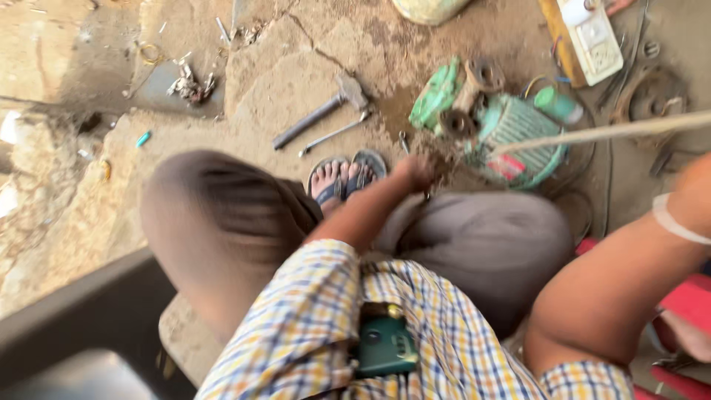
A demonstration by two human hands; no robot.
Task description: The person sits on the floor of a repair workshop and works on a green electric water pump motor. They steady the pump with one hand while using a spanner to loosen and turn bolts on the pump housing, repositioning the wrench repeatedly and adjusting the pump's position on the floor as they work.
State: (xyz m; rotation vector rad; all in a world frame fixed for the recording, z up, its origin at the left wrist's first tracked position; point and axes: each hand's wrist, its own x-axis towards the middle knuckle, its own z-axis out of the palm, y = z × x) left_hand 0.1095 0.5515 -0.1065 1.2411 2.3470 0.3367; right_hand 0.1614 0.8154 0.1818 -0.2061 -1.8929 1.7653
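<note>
Evidently mid-work: left hand point(413, 172), grip blurred, cannot tell, reaches beside green motor point(511, 133), already opened. Hammer point(320, 111) lies idle beyond. Right hand out of frame.

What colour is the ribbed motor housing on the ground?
Teal green motor housing, clearest in the head view.

A red and white label point(506, 167) sits on the ribbed side of the green motor point(518, 126), near its lower edge; it is rectangular and blurred. At the top right, on the floor point(296, 67), lies a white rectangular box point(598, 41) with a yellow strip beside it. At the top edge, a pale green sack point(428, 9) is partly cut off.
</note>
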